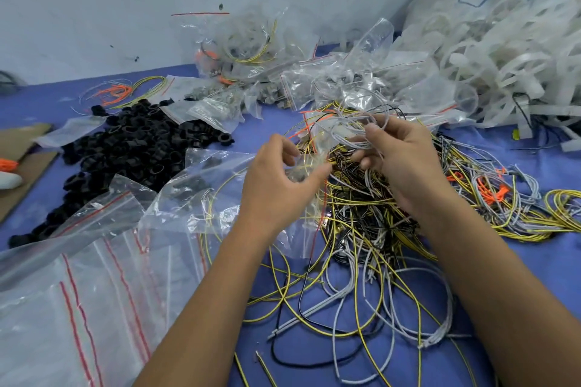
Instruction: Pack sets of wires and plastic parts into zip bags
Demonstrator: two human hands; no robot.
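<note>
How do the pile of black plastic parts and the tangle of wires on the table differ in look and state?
The pile of black plastic parts is one colour, made of small chunky rings, and lies untouched at the left. The tangle of wires mixes yellow, grey, black and orange strands, long and looped, and the right hand holds grey loops from it while the left hand holds a zip bag. Both lie loose on the blue table.

Wall: a pale bluish-white wall [94, 9] is standing behind the worktop, showing dark chips and scuffs.
Worktop: a blue-purple cloth-like surface [534, 267] is covering the worktop.
Light: soft, even light is falling, casting faint shadows.
</note>
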